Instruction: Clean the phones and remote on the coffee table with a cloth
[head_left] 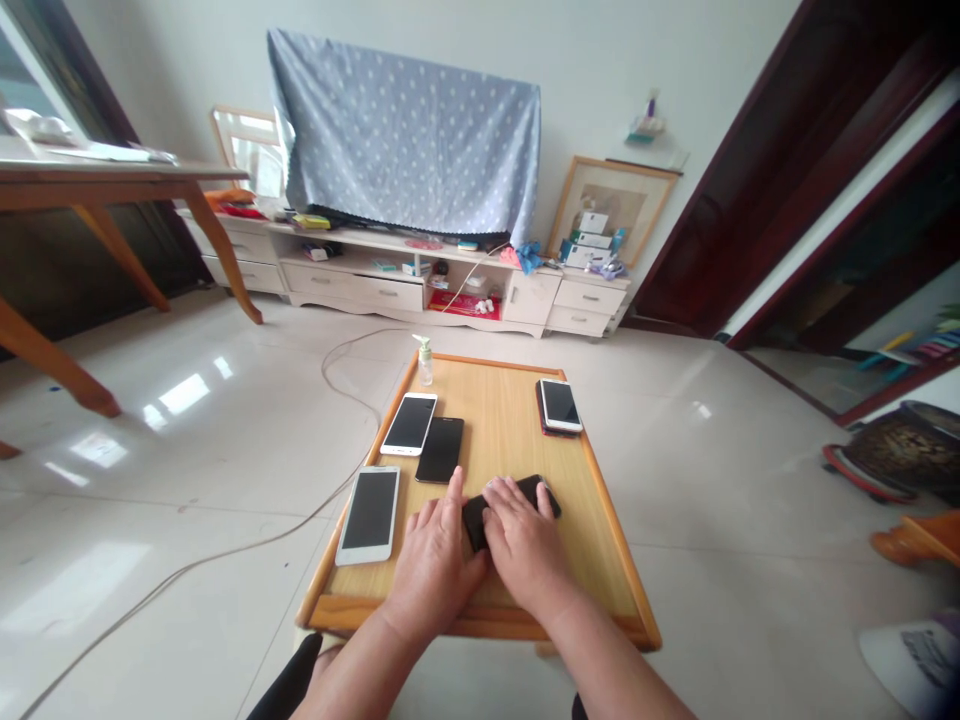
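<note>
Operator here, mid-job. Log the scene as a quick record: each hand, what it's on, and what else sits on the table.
Left hand: against a dark phone, at its left end
Right hand: lying over that phone
Surface: low wooden table
Also on table: white phone; second white phone; black phone; third white phone on a red-edged case; pump bottle

The left hand (pixel 435 560) and right hand (pixel 525 540) lie over a dark phone (pixel 474 525) on the wooden desk (pixel 480 625). A near white phone (pixel 367 515) sits just left, blocking that side. Farther on, a black phone (pixel 440 450) touches a far white phone (pixel 409 423). Bare wood opens a path far right, up to a white phone on a red case (pixel 560 405).
</note>
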